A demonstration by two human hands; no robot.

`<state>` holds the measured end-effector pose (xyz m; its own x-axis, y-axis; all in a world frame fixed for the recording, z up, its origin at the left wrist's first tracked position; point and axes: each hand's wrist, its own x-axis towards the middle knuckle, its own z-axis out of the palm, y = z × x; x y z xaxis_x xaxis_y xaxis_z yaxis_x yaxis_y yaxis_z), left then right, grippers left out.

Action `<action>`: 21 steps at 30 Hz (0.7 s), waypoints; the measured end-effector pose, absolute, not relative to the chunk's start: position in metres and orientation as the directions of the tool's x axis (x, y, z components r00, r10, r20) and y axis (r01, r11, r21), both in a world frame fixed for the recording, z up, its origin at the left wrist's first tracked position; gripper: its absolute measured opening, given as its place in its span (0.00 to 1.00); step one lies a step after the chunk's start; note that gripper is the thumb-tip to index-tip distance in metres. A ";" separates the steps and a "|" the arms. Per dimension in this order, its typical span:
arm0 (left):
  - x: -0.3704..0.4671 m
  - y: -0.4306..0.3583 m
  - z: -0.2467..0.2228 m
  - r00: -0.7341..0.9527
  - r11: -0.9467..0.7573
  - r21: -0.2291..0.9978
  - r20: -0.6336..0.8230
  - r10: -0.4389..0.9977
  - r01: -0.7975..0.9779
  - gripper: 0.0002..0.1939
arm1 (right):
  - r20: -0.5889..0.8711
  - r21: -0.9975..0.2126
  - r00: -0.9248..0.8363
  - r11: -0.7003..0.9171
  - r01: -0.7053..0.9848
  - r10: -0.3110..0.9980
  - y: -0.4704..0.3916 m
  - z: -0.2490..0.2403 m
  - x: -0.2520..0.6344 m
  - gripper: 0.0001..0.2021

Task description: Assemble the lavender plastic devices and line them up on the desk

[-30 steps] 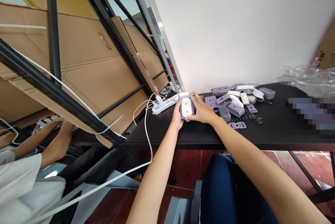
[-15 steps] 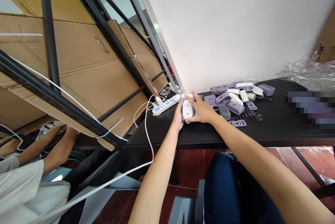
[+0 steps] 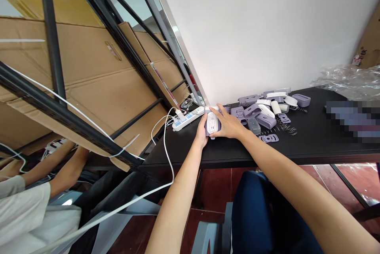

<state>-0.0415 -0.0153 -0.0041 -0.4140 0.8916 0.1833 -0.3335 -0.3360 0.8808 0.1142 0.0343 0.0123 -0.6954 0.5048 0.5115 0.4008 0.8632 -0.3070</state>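
A purple and white brush-like part (image 3: 212, 123) is held upright above the black table (image 3: 225, 153), between both hands. My left hand (image 3: 202, 132) grips its left side. My right hand (image 3: 230, 124) wraps its right side, thumb low and fingers over the top edge. Right of my right hand lies a pile of purple casings (image 3: 266, 121), white parts (image 3: 275, 107) and thin metal springs (image 3: 288, 128). A flat purple plate (image 3: 268, 138) rests at the pile's front edge.
A white power strip (image 3: 187, 119) with plugs and cables lies left of my hands. A white cable (image 3: 166, 147) hangs over the table edge. Black shelving (image 3: 53, 40) stands left, with another person's arms (image 3: 67, 167) below. Clear plastic wrap (image 3: 353, 81) lies at the right.
The camera view has shifted slightly. Both hands keep their hold on the part, with barely any movement.
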 end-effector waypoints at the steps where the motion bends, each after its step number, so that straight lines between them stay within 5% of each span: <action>1: -0.042 -0.015 -0.005 -0.421 -0.335 0.883 0.180 0.889 -0.329 0.23 | 0.507 -0.317 -0.696 0.861 0.399 0.509 0.034 0.012 0.114 0.59; 5: -0.045 -0.010 -0.006 -0.476 -0.331 0.871 0.132 0.869 -0.363 0.20 | 0.518 -0.350 -0.683 0.856 0.380 0.514 0.034 0.009 0.113 0.51; 12: -0.070 -0.002 -0.002 -0.676 -0.407 0.771 -0.040 0.736 -0.490 0.23 | 0.620 -0.350 -0.533 0.811 0.469 0.576 0.039 0.009 0.113 0.23; 21: -0.093 0.001 -0.009 -0.624 -0.300 0.757 -0.177 0.761 -0.581 0.19 | 0.600 -0.314 -0.376 0.640 0.701 0.706 0.044 0.006 0.116 0.21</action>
